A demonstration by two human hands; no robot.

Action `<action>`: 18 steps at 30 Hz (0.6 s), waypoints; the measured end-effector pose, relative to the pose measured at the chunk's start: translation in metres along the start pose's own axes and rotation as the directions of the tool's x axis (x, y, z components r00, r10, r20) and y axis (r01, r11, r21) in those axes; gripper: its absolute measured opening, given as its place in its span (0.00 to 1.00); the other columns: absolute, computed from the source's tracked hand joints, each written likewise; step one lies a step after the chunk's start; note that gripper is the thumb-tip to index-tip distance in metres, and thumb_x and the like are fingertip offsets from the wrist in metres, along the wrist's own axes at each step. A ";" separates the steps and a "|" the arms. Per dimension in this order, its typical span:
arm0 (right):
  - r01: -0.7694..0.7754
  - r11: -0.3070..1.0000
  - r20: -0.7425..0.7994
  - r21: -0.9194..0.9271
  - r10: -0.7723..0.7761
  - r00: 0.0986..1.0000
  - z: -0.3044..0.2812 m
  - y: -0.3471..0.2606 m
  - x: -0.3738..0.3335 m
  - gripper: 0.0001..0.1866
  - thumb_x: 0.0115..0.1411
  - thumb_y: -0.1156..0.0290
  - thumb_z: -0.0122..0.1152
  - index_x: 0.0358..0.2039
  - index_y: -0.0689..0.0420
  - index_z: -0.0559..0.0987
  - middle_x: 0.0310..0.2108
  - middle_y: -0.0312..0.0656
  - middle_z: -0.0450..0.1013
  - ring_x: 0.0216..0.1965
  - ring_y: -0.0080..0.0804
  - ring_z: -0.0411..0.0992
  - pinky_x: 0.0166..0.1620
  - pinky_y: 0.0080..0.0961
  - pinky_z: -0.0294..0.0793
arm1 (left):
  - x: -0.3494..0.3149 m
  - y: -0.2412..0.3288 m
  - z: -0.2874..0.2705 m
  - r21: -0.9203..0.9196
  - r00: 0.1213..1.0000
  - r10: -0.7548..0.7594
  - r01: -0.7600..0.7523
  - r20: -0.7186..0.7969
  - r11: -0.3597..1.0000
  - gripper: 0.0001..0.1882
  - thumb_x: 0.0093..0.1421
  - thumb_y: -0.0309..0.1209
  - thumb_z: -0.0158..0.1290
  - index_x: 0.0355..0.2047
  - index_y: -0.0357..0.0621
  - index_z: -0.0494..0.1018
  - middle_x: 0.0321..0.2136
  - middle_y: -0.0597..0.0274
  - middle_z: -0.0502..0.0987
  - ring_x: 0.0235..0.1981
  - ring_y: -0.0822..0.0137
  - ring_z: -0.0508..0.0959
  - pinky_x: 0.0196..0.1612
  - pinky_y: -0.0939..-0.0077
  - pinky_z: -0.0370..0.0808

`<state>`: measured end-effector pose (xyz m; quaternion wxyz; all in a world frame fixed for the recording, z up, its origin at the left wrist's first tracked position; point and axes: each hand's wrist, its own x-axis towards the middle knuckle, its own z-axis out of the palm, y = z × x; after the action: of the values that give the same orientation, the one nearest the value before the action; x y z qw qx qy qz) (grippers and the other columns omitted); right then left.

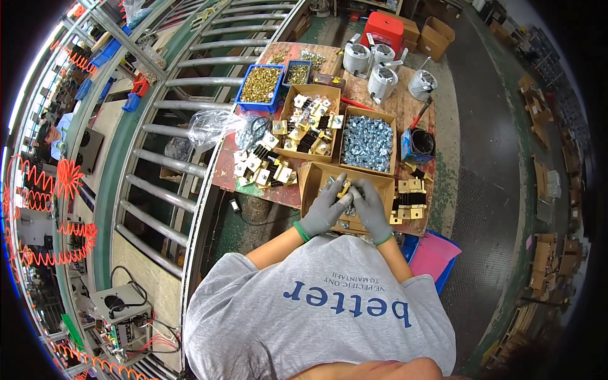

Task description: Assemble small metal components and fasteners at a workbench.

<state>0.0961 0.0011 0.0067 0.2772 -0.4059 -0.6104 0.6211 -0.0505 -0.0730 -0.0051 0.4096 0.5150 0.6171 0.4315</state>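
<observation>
My left hand (322, 211) and my right hand (372, 211), both in grey gloves with green cuffs, meet over an open cardboard box (311, 183) at the near edge of the table. Between the fingers shows a small brass-coloured metal piece (344, 189), which my left hand pinches. My right hand's fingers are closed against it; whether they hold a screw or nut as well is hidden. Some small silvery hardware (344, 224) lies in the box below. Right of the box sit brass-and-black terminal blocks (410, 200).
Beyond stand a box of silvery nuts or bolts (367, 144), a box of brass-and-black parts (308, 120) and a blue bin of brass screws (260, 85). Several ribbed white cylinders (382, 82) occupy the far right. A roller conveyor (168, 164) runs along the left; a blue can (418, 145) holds a brush.
</observation>
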 end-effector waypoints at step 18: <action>-0.088 0.993 -0.069 -0.077 0.082 0.994 -0.006 0.019 -0.006 0.11 0.65 0.71 0.52 0.44 0.62 0.76 0.37 0.36 0.74 0.38 0.23 0.71 0.42 0.22 0.71 | 0.006 -0.012 0.003 0.121 0.995 -0.014 0.002 0.100 0.993 0.36 0.67 0.49 0.46 0.68 0.41 0.53 0.57 0.28 0.64 0.59 0.36 0.66 0.60 0.57 0.66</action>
<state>0.1069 -0.0029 -0.0102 0.2538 -0.4624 -0.6076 0.5938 -0.0517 -0.0681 -0.0180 0.4100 0.5573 0.6228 0.3653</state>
